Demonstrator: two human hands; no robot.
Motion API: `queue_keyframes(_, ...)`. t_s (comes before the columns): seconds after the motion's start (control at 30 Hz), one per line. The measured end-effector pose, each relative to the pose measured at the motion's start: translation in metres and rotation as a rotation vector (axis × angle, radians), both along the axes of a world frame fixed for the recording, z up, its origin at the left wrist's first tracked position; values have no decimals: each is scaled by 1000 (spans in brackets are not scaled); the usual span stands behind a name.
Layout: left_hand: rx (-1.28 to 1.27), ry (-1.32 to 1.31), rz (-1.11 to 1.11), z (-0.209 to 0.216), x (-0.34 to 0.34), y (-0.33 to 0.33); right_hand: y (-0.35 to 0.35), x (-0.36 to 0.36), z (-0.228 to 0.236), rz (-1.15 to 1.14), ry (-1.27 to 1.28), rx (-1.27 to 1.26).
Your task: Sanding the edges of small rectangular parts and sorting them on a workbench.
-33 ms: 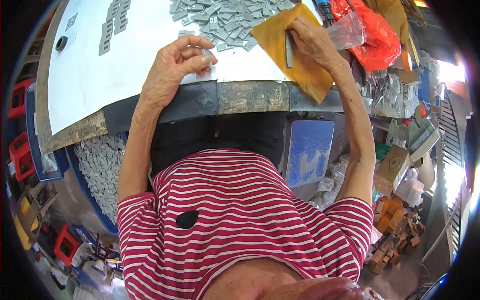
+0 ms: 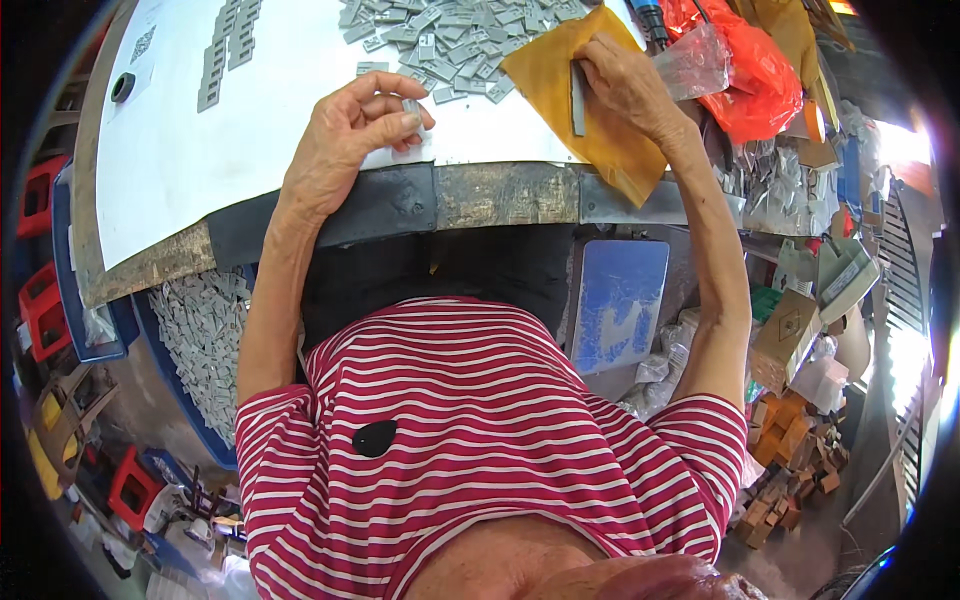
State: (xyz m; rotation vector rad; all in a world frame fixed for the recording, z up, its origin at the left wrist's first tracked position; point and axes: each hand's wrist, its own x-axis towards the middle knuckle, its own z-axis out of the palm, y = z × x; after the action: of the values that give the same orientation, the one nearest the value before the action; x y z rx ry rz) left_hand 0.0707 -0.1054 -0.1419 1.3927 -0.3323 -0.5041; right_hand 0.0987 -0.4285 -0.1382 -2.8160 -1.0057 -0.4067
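Observation:
My left hand [image 2: 345, 135] is raised over the near edge of the white-topped table. Its thumb and fingers pinch a small grey rectangular piece [image 2: 411, 106], mostly covered by the fingertips. My right hand [image 2: 628, 82] rests on a sheet of amber paper [image 2: 545, 72] at the table's right. Its curled fingers close on the upper end of a narrow grey strip [image 2: 578, 105] that lies against the paper. Beyond both hands, a pile of flat grey pieces [image 2: 460, 45] spreads over the table, and one such piece [image 2: 372, 67] lies beside my left hand.
Rows of grey pieces [image 2: 228, 45] are laid out at the far left, near a black ring [image 2: 122, 87]. A red plastic bag [image 2: 755, 100] and a blue-handled tool [image 2: 650, 20] crowd the right side. Below the table's left edge stands a blue bin [image 2: 178, 370] of grey pieces.

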Motion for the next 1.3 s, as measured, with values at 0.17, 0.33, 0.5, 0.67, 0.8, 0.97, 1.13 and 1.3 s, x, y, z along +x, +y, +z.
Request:
queue_keyframes(0.17, -54, 70, 18, 0, 1, -2, 0, 1, 4, -31, 56, -70)
queue_keyframes(0.33, -51, 100, 29, 2, 1, -3, 3, 3, 9, -29, 72, -136)
queue_keyframes(0.5, -44, 118, 27, 3, 3, -3, 4, 7, 10, -16, 106, -166)
queue_keyframes(0.67, -51, 114, 24, 2, 4, -1, 6, 10, 17, 34, 211, 28)
queue_keyframes(0.8, -40, 104, 25, 3, 2, 0, 6, 13, 25, -2, 318, 81)
queue_keyframes(0.97, -38, 90, 11, -2, 2, -1, 6, 11, 29, -54, 359, 70)
queue_keyframes(1.13, -35, 99, 12, -1, 1, -2, 5, 6, 28, -123, 378, 122)
queue_keyframes(1.3, -16, 59, 16, 0, 1, -1, 0, 5, 23, -142, 363, 153)
